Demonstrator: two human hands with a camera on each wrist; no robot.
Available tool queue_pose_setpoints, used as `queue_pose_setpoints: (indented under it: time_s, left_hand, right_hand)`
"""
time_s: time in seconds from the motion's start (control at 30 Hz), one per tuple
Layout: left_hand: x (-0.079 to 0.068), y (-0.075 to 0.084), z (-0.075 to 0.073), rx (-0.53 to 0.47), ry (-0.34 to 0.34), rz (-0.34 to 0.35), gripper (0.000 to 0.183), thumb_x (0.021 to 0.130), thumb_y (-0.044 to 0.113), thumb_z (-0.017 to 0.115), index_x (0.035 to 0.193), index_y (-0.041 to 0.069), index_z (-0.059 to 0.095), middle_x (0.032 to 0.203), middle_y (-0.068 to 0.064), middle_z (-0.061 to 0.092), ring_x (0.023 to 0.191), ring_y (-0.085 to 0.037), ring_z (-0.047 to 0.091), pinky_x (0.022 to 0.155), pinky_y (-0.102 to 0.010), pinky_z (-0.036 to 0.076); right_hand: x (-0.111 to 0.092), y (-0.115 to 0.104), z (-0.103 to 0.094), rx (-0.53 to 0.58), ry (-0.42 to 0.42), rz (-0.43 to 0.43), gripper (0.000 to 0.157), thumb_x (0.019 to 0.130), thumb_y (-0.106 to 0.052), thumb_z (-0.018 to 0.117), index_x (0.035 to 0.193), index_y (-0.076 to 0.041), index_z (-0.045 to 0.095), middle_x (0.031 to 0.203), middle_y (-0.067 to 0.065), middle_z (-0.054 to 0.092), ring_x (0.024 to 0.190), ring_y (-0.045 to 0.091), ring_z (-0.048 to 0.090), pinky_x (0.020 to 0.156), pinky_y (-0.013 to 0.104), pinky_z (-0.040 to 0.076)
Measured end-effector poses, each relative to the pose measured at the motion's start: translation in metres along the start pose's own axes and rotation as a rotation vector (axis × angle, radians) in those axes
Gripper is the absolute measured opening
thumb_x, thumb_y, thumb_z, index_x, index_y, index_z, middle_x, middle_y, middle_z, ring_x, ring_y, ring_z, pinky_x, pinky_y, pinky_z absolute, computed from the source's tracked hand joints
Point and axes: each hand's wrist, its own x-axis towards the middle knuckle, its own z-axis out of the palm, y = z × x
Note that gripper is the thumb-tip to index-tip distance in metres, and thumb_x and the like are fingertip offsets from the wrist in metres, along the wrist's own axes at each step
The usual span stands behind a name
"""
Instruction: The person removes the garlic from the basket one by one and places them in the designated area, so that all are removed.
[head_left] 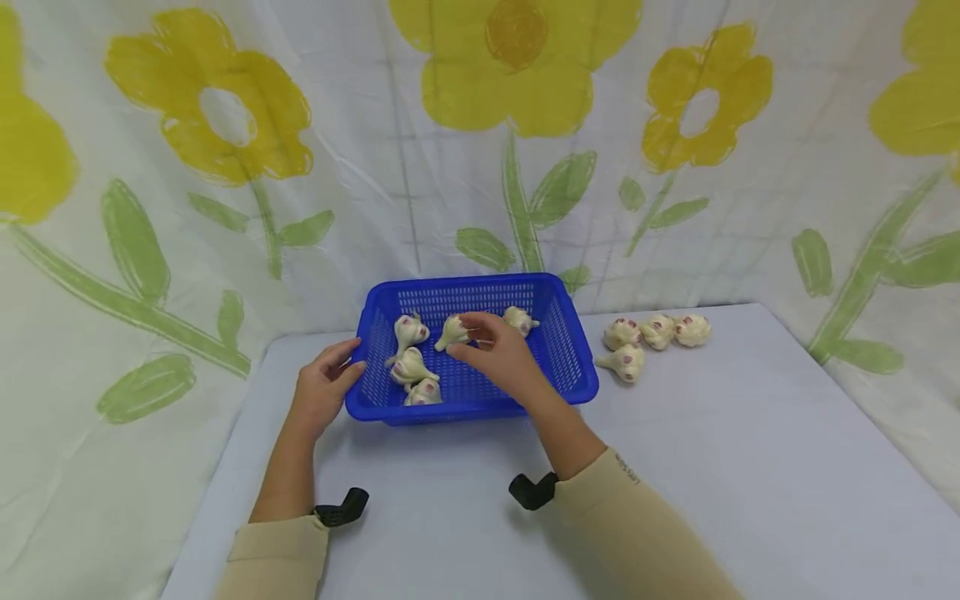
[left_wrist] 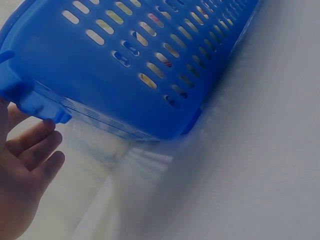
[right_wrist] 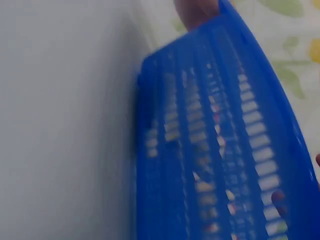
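Note:
A blue plastic basket (head_left: 480,408) with slotted walls stands on the table, several garlic bulbs (head_left: 411,367) inside it, mostly toward its left end. My left hand (head_left: 322,387) holds the rim at that end. In the left wrist view, the fingertips (left_wrist: 48,125) of this hand touch the rim's lip from underneath. Inside the basket, my right hand (head_left: 498,350) pinches a garlic bulb (head_left: 450,332) between thumb and fingers, its stem pointing left. Another bulb (head_left: 517,318) lies near the back wall. Through the slots in the right wrist view, a fingertip (right_wrist: 278,195) shows blurred.
To the right of the basket, several more garlic bulbs (head_left: 658,331) lie in a loose group on the white-covered table (head_left: 712,450). A white curtain (head_left: 360,225) painted with yellow flowers hangs behind the table. Black wrist mounts (head_left: 534,492) sit on both forearms.

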Motion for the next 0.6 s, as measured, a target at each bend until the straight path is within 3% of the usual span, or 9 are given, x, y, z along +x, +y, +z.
queue_pose_setpoints:
  time_s: [0.13,0.27,0.43,0.6]
  left_hand:
    - [-0.002,0.0,0.0,-0.004,0.008,0.008,0.05,0.097,0.03,0.063,0.141,0.008,0.054,0.144,-0.013,0.052,0.134,-0.032,0.051,0.105,-0.031,0.043]
    - [-0.001,0.001,-0.001,0.003,0.013,-0.003,0.05,0.097,0.03,0.063,0.142,0.009,0.054,0.145,-0.012,0.052,0.133,-0.032,0.051,0.106,-0.034,0.042]
    - [-0.006,0.018,-0.001,0.006,-0.002,-0.023,0.049,0.098,0.026,0.061,0.143,0.006,0.052,0.146,-0.016,0.05,0.134,-0.036,0.05,0.105,-0.037,0.042]
    - [-0.012,0.034,-0.002,0.021,-0.004,-0.033,0.048,0.099,0.019,0.059,0.142,0.0,0.05,0.146,-0.019,0.049,0.134,-0.037,0.05,0.105,-0.036,0.042]
  right_hand:
    - [0.01,0.0,0.026,0.05,-0.08,0.047,0.06,0.086,-0.043,0.074,0.139,-0.023,0.055,0.137,0.001,0.057,0.128,0.024,0.054,0.099,0.045,0.052]
    - [0.023,0.001,0.038,0.03,-0.129,0.071,0.059,0.086,-0.044,0.074,0.137,-0.019,0.057,0.135,0.006,0.059,0.123,0.025,0.057,0.095,0.043,0.054]
    - [0.029,0.002,0.042,-0.082,-0.192,0.131,0.051,0.087,-0.034,0.075,0.13,-0.01,0.063,0.121,0.008,0.065,0.109,0.022,0.061,0.089,0.039,0.054]
    - [0.032,0.006,0.044,-0.228,-0.26,0.213,0.048,0.085,-0.032,0.076,0.125,-0.007,0.066,0.118,0.006,0.066,0.11,0.023,0.061,0.092,0.039,0.053]
